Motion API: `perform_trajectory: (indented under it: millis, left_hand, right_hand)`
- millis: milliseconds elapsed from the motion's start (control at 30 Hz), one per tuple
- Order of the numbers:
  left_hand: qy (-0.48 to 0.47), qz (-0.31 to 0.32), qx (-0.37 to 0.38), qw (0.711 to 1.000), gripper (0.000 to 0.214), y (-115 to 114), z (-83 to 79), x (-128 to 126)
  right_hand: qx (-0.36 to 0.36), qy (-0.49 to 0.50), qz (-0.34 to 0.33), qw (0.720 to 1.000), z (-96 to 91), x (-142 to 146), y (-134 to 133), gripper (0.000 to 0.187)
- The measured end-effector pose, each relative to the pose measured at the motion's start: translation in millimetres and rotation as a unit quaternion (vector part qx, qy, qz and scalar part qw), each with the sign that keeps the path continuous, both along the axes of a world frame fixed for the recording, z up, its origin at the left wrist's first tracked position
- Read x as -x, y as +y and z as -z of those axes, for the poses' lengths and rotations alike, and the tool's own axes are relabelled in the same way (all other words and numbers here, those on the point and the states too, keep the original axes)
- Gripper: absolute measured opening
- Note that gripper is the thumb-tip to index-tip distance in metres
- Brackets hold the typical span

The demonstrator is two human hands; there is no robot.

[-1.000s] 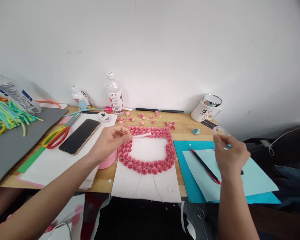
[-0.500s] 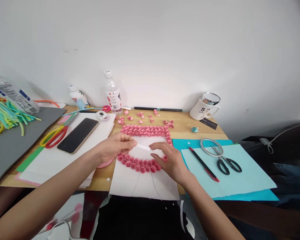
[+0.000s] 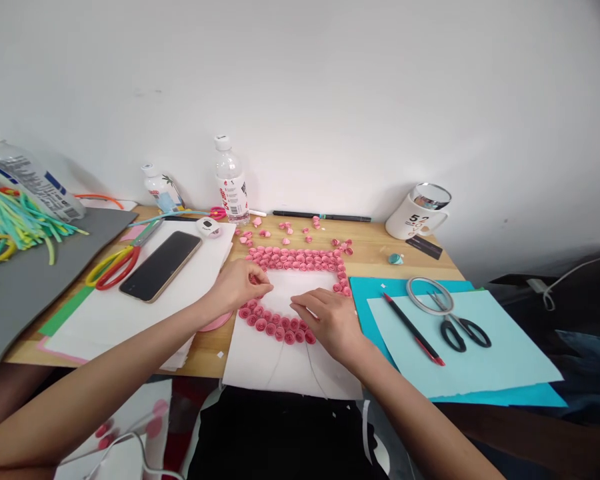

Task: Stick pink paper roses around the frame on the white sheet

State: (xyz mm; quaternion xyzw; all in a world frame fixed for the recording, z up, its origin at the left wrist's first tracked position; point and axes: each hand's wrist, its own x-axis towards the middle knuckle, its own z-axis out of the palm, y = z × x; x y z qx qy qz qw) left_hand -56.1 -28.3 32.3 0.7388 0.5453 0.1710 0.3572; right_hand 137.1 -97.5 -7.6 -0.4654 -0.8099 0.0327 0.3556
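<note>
Left hand: we see our left hand (image 3: 243, 285) just left of centre frame. Its thumb and fingers are pressed together at the tips, which point right and touch the blank middle of the white sheet (image 3: 290, 363). We cannot tell whether anything thin is pinched there.
Right hand: our right hand (image 3: 327, 320) lies palm down at centre frame, fingers loosely bent and holding nothing we can see. Its tips point up and left.
Sheet: it lies at lower centre, its near edge hanging over the table (image 3: 375, 250).
Pink paper roses (image 3: 295, 259): they ring the sheet's blank middle. Our right hand covers part of the lower row, and loose ones lie further up the frame.
Key relation: the bare patch lies between our two sets of fingertips. The line between them runs left to right and dips slightly rightward. The left tips are nearer the upper row, the right tips nearer the lower one.
Right of frame: a clear tape ring (image 3: 425, 297), black scissors (image 3: 463, 330) and a pencil (image 3: 413, 329) lie on pale blue paper (image 3: 500, 353), well apart from both hands.
Left of frame: a phone (image 3: 161, 265) lies beside the yellow-and-red scissors (image 3: 111, 267).
Back edge: a bottle (image 3: 231, 180) and a mug (image 3: 415, 217) stand there.
</note>
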Motion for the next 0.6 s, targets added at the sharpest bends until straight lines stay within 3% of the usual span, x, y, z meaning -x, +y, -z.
perform_trajectory:
  millis: [200,467,600]
  left_hand:
    - [0.075,0.06,-0.017,0.995,0.02,1,10.4,4]
    - [0.031,0.058,-0.064,0.996,0.026,-1,4.9,6]
    - [-0.009,0.056,-0.146,0.988,0.019,1,12.3,18]
  right_hand:
    - [0.094,-0.023,-0.031,0.995,4.3,-2,4,0.027]
    - [0.079,0.034,-0.029,0.996,0.3,-8,5,0.024]
    - [0.07,0.046,-0.026,0.996,4.5,-12,3,0.022]
